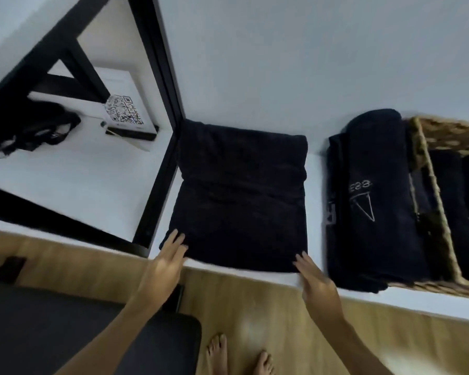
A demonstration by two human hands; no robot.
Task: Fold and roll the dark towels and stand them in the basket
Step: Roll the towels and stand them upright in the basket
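A dark folded towel (pixel 238 196) lies flat on the white shelf (pixel 316 158), its far end bunched against the wall. My left hand (pixel 165 263) touches the towel's near left corner with straight fingers. My right hand (pixel 313 280) touches the near right corner, fingers straight too. To the right lies a pile of dark towels (pixel 368 201), the top one with a pale stitched triangle. A wicker basket (pixel 433 190) stands at the far right, with dark towels (pixel 455 201) upright inside it.
A black frame post (pixel 160 109) rises just left of the towel. Beyond it, on the white surface, sit a QR-code card (pixel 123 109) and a black strap bundle (pixel 30 128). A wooden floor and a dark cushion (pixel 92 334) lie below.
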